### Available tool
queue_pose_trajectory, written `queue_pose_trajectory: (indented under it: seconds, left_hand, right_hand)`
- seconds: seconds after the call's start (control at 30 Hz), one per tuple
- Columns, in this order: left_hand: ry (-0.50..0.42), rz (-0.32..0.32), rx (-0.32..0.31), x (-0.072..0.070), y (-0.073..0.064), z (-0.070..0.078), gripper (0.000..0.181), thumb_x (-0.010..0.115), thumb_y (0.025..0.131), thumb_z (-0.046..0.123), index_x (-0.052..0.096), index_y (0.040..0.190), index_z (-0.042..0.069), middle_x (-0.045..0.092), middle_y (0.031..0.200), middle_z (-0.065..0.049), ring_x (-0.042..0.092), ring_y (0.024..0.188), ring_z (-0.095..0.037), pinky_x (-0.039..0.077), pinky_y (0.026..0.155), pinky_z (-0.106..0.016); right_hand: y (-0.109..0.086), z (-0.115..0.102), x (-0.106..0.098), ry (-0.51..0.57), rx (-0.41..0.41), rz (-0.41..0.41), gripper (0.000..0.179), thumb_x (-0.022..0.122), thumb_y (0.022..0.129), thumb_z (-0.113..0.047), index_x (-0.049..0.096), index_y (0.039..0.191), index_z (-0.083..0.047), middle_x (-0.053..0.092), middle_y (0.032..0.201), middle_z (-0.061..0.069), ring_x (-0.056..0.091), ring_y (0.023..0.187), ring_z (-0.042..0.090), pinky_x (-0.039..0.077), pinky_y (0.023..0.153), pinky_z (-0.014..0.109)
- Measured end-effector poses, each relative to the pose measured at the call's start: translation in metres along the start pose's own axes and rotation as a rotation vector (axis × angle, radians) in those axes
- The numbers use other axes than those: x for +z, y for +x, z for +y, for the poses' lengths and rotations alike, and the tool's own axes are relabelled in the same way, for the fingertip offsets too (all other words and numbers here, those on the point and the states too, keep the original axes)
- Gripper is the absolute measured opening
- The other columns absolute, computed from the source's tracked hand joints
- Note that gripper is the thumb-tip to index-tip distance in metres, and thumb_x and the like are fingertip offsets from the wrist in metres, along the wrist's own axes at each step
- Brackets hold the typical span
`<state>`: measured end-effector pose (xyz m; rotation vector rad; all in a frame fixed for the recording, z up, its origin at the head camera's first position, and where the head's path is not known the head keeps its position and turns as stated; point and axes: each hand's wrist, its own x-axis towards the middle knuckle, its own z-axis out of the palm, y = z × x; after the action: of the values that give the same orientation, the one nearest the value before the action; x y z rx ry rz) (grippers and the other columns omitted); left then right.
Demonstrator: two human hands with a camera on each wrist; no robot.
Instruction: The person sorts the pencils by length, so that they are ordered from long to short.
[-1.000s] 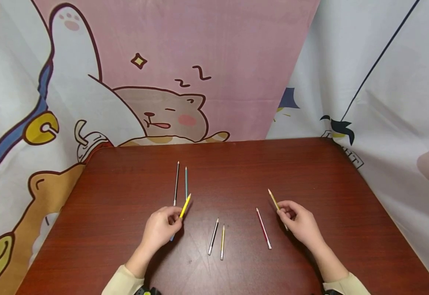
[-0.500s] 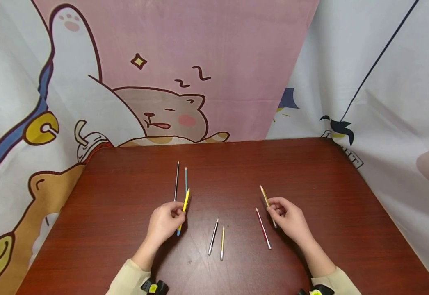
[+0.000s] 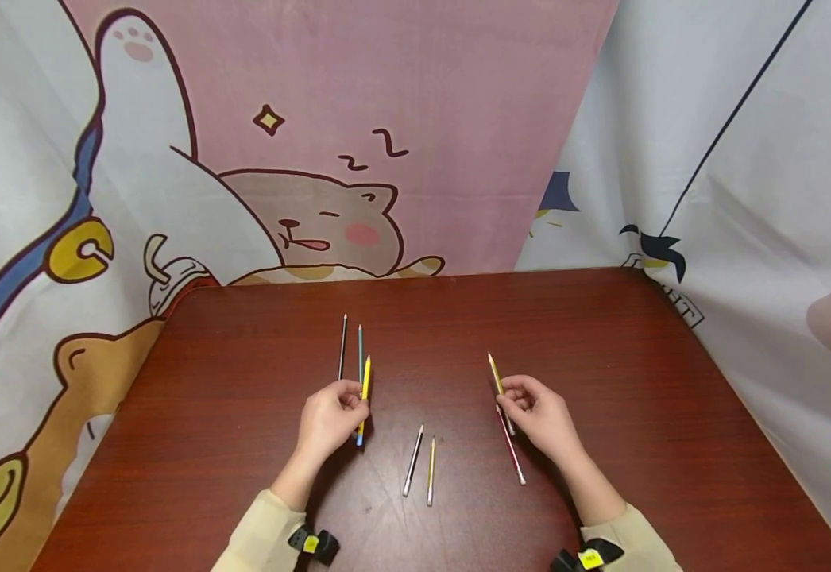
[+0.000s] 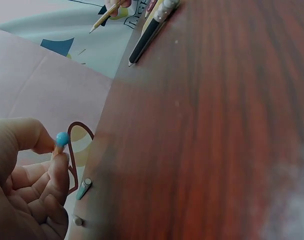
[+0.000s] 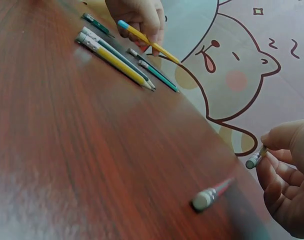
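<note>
In the head view my left hand (image 3: 331, 417) pinches a yellow pencil (image 3: 366, 385) between thumb and fingers, its tip pointing away. The pencil's rounded blue end (image 4: 62, 139) shows in the left wrist view. A black pencil (image 3: 342, 345) and a teal pencil (image 3: 361, 345) lie just beyond this hand, partly hidden by it. On the other side, my right hand (image 3: 540, 415) pinches a yellow-and-dark pencil (image 3: 495, 374), whose eraser end (image 5: 252, 162) faces the right wrist camera. Beneath and beside that pencil lies a red pencil (image 3: 512, 454) on the table.
Between the hands, a shorter black pencil (image 3: 413, 462) and a yellow pencil (image 3: 431, 473) with white ends lie side by side on the brown table (image 3: 430, 326). A cartoon-printed cloth (image 3: 473, 119) hangs behind the table's far edge.
Both hands have moved inward and slightly away from the body, carrying their pencils. The left pencil now stands more upright in the head view. The pencils on the table have not moved.
</note>
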<state>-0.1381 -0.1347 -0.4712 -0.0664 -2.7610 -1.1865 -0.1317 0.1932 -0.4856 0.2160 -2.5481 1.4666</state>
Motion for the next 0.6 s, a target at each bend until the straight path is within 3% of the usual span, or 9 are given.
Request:
queue_pose_trajectory:
  seconds: [0.37,0.6]
  left_hand:
    - [-0.022,0.018,-0.010,0.007,0.009,0.007,0.022,0.069,0.072,0.016,0.069,0.094,0.011,0.061,0.065,0.009,0.054,0.045,-0.001,0.046,0.056,-0.027]
    - [0.004,0.040,0.003,0.010,0.018,0.009,0.022,0.069,0.072,0.017,0.070,0.093,0.011,0.062,0.065,0.008,0.056,0.054,-0.003,0.045,0.056,-0.029]
  right_hand:
    - [0.007,-0.011,0.014,0.013,0.022,-0.026,0.019,0.072,0.079,-0.008,0.065,0.096,-0.008,0.062,0.075,-0.001,0.056,0.062,0.008,0.046,0.055,0.022]
    - [0.009,-0.018,0.022,0.045,0.011,-0.032,0.019,0.072,0.079,-0.008,0.065,0.096,-0.007,0.062,0.075,-0.001,0.057,0.063,0.009,0.046,0.055,0.022]
